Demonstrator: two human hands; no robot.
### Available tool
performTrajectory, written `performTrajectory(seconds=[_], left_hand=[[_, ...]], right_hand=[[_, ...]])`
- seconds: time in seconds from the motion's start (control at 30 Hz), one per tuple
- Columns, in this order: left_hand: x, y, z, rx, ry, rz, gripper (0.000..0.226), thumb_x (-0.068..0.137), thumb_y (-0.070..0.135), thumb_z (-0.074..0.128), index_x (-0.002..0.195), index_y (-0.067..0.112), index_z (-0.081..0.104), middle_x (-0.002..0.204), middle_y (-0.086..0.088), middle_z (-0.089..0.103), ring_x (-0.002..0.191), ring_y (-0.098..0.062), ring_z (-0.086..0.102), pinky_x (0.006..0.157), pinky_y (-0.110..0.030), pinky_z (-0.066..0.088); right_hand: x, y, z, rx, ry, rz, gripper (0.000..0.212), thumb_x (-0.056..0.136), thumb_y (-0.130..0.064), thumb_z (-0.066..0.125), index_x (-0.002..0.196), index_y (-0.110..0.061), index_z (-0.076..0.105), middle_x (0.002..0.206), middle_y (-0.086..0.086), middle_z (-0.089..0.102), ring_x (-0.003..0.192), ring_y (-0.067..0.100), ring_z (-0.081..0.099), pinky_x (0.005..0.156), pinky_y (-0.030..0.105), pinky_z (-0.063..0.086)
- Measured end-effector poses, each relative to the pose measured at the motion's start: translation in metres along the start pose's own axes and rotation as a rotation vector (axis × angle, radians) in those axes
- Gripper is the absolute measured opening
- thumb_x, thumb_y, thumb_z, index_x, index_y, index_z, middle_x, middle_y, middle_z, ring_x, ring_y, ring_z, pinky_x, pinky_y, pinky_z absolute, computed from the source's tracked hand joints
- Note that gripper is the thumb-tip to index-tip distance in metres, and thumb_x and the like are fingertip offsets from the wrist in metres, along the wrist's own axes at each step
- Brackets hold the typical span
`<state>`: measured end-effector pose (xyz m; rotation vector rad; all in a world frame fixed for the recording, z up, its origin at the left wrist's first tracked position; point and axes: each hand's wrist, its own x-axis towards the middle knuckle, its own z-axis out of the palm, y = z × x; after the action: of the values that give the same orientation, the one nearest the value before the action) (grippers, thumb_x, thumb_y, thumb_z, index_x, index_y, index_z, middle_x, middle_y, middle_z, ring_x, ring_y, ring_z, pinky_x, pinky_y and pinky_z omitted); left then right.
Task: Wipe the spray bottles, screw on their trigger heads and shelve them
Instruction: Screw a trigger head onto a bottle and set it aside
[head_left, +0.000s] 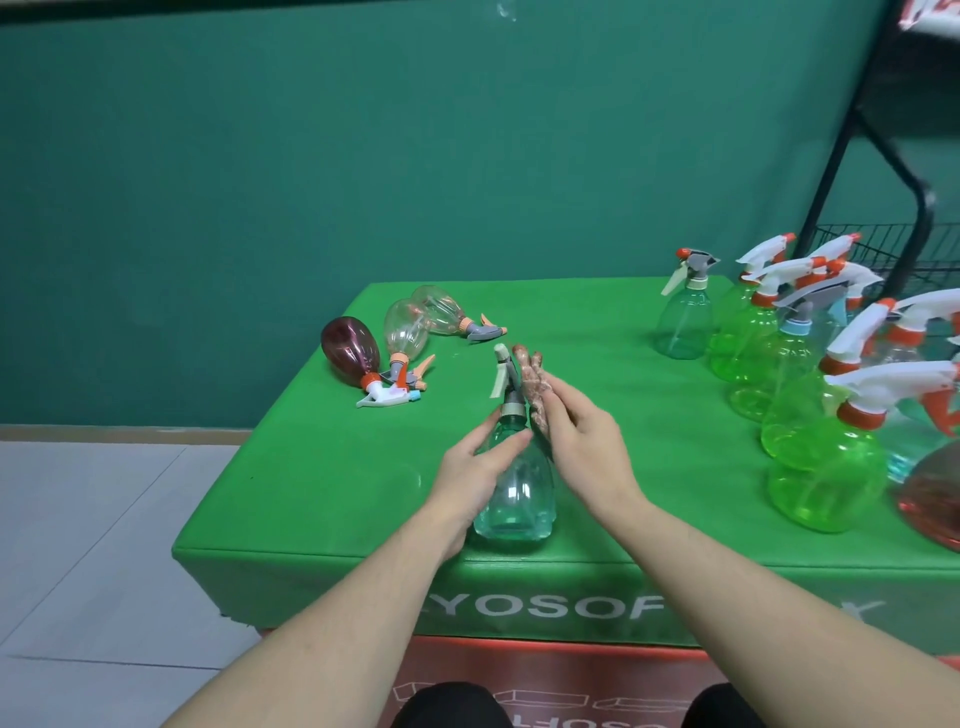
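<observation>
**Bottle upright between two hands on the green table**

A clear teal spray bottle (514, 493) stands near the front edge of the green table (322, 467), long axis vertical, trigger head (505, 375) already on. The left hand (470, 475) flanks its shoulder with fingers relaxed; the right hand (582, 441), equally near, pinches a crumpled cloth (531, 384) against the neck. The table's front reads "YOSOF", partly hidden. Beyond, three bottles (395, 338) lie on their sides; finished green ones (769, 353) stand at right.
</observation>
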<state>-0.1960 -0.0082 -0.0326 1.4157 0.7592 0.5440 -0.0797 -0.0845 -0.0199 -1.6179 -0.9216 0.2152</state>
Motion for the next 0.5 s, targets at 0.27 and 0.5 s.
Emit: performTrajectory(seconds=[0.27, 0.5], left_hand=[[-0.001, 0.017, 0.009, 0.204, 0.004, 0.032, 0.064, 0.095, 0.036, 0.071, 0.151, 0.046, 0.043, 0.116, 0.019, 0.050, 0.101, -0.001, 0.050, 0.089, -0.019, 0.038], [0.003, 0.018, 0.011, 0.278, 0.061, -0.034, 0.063, 0.092, 0.034, 0.072, 0.150, 0.032, 0.049, 0.104, 0.005, 0.066, 0.082, -0.007, 0.058, 0.067, -0.024, 0.044]], right_hand=[[0.011, -0.005, -0.016, -0.280, -0.177, -0.251, 0.038, 0.104, -0.017, 0.051, 0.142, -0.023, 0.058, 0.148, -0.017, 0.048, 0.134, -0.006, 0.039, 0.115, 0.014, 0.025], [0.010, -0.009, -0.023, -0.399, -0.284, -0.375, 0.029, 0.103, -0.016, 0.055, 0.130, -0.014, 0.067, 0.139, -0.003, 0.060, 0.130, 0.010, 0.051, 0.108, 0.005, 0.025]])
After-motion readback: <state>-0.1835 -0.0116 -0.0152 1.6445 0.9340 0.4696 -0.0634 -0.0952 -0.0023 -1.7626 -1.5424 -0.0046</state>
